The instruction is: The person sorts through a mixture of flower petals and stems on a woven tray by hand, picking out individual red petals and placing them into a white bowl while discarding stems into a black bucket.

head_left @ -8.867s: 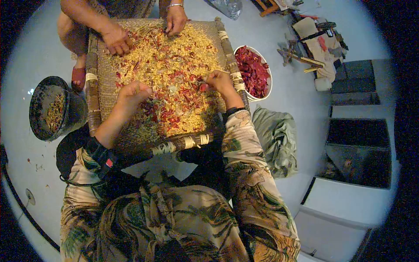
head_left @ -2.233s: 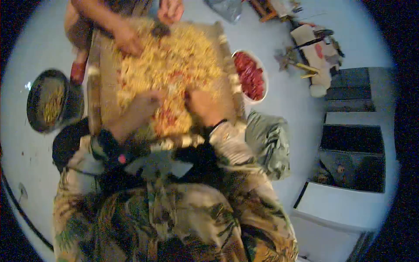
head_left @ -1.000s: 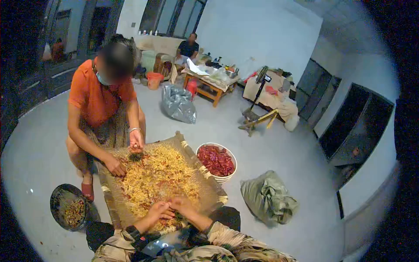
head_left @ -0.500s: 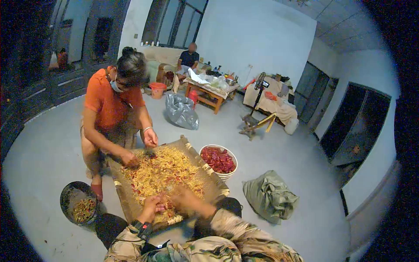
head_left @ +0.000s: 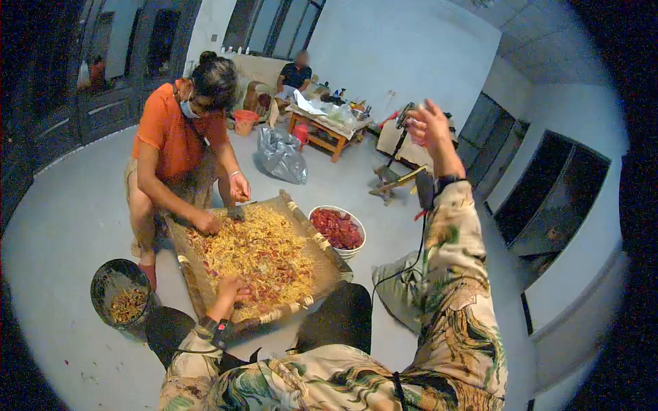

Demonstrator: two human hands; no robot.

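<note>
My left hand [head_left: 232, 293] rests low over the near left side of a shallow woven tray [head_left: 193, 284]. Its fingers are curled together, and what they hold, if anything, is hidden. Yellow seeds [head_left: 274, 236] mixed with bits of red dried chilli cover the tray. High at the right, away from the tray, I hold up my right hand [head_left: 430, 127] with its fingers apart and nothing plainly in it. A black cord hangs near that wrist. Just right of the tray stands a white bucket of red dried chillies [head_left: 336, 229].
A person in an orange top [head_left: 168, 147] works at the tray's far left. Beside my left knee is a black bucket [head_left: 103, 291] with scraps. A green sack [head_left: 397, 291] lies right, partly behind my sleeve. Farther back are a grey bag [head_left: 281, 157], low table [head_left: 336, 140] and seated person [head_left: 295, 75].
My right hand has swung up from the seeds to high on the right. The left hand has shifted slightly left and up, still at the tray. The view has tilted a little.
</note>
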